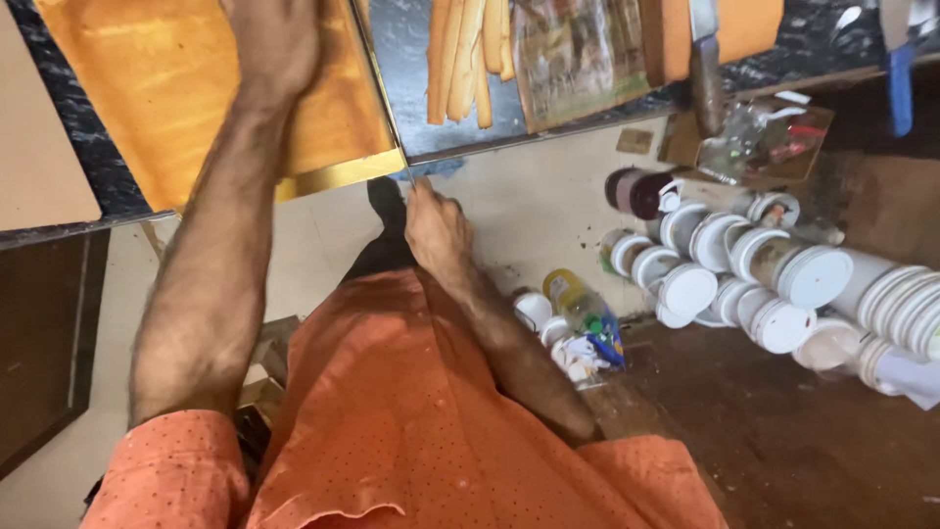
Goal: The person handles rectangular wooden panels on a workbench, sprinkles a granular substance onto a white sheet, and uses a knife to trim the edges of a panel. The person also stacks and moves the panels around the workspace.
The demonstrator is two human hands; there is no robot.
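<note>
My left hand (276, 44) lies back up on a large orange board (147, 98) that rests on the dark stone counter (406, 69); its fingertips run out of the top of the view. A thin golden strip (343, 174) runs along the board's near edge. My right hand (436, 230) is below the counter edge with its fingers curled. Its raised fingertips touch the board's near right corner, beside a small blue patch (436, 169). I see nothing held in it.
On the counter lie several pale wooden sticks (468, 59), a clear packet (578, 59) and a dark-handled knife (705, 73). Many white-lidded jars (783, 274) and a yellow-capped bottle (578, 304) crowd the floor at right. A dark cabinet (39, 333) stands at left.
</note>
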